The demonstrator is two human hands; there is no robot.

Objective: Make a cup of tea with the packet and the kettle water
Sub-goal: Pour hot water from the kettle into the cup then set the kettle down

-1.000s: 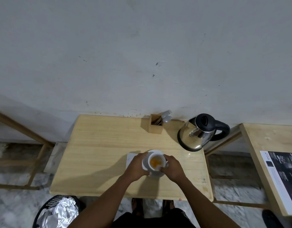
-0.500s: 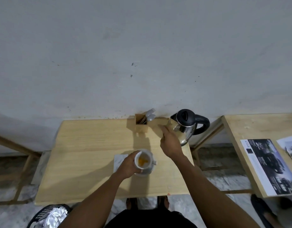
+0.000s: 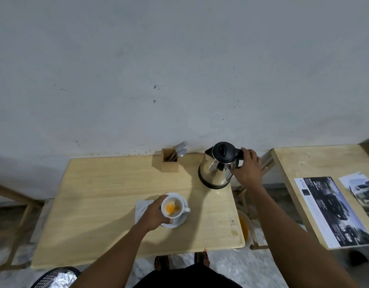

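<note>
A white cup [image 3: 173,207] with orange powder in its bottom stands on a white saucer [image 3: 179,222] near the table's front middle. My left hand [image 3: 153,215] wraps around the cup's left side. A steel kettle [image 3: 217,169] with a black lid stands at the table's back right corner. My right hand [image 3: 247,167] is closed around the kettle's black handle. A white napkin or packet [image 3: 141,207] lies flat under my left hand, beside the saucer.
A wooden holder [image 3: 170,163] with a fork and spoons stands at the back of the wooden table [image 3: 100,196]. A second table [image 3: 316,163] with printed leaflets [image 3: 329,210] is at right. A black bin with foil [image 3: 56,277] sits on the floor front left.
My right hand left the cup, reached past the kettle's body and closed on its handle. My left hand stayed on the cup. The view shifted to the right.
</note>
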